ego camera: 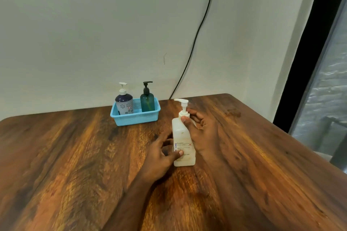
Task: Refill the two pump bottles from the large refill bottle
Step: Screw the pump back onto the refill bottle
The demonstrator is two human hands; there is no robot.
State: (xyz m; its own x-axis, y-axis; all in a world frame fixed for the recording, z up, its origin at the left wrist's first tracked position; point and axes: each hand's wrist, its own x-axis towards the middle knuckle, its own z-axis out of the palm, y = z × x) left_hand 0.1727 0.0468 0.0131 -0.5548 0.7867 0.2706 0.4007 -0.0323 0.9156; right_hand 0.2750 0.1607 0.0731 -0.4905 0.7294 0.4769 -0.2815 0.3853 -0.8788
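Note:
The large white refill bottle [182,135] stands upright on the wooden table [75,165], its white pump head on top. My left hand [161,155] grips its lower body, thumb on the label. My right hand [201,127] holds the bottle's shoulder and neck collar from the right, thumb across the front. Two pump bottles stand in a light blue basket [135,118] behind and to the left: a dark blue flowered bottle [124,105] with a white pump and a teal bottle [147,101] with a black pump.
A white wall rises just behind the table. A black cable [195,37] runs down the wall to the table's back edge. A dark window frame [304,56] stands at the right. The table's right edge slants toward me.

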